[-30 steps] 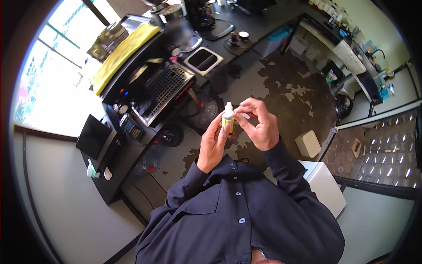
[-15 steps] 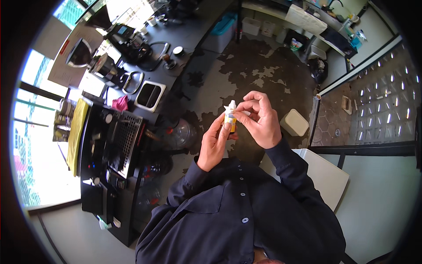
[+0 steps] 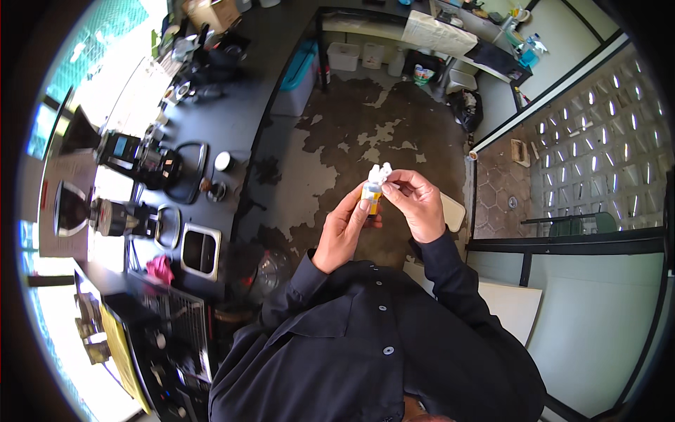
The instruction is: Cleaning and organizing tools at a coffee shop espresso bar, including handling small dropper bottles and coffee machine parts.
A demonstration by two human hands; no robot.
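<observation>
My left hand [image 3: 346, 231] is closed around a small bottle [image 3: 371, 200] with a yellow-and-white label and a white nozzle, held upright in front of my chest. Beside the nozzle, my right hand [image 3: 416, 204] pinches a small white piece [image 3: 383, 174] between thumb and fingers. Whether that piece is a cap or a bit of tissue I cannot tell. It touches or nearly touches the bottle's top. Both forearms, in dark sleeves, come up from the lower edge.
A dark counter on the left carries two coffee grinders [image 3: 112, 216], a steel-rimmed knock box [image 3: 201, 252] and a pink cloth [image 3: 160, 269]. A clear plastic jug [image 3: 271, 271] stands below it. A pale lidded bin [image 3: 452, 213] is behind my right hand. The floor [image 3: 309, 169] is patchy.
My view has swung, so the counter sits further left and lower. The white piece in my right hand now shows higher beside the nozzle; my left hand keeps its grip on the bottle.
</observation>
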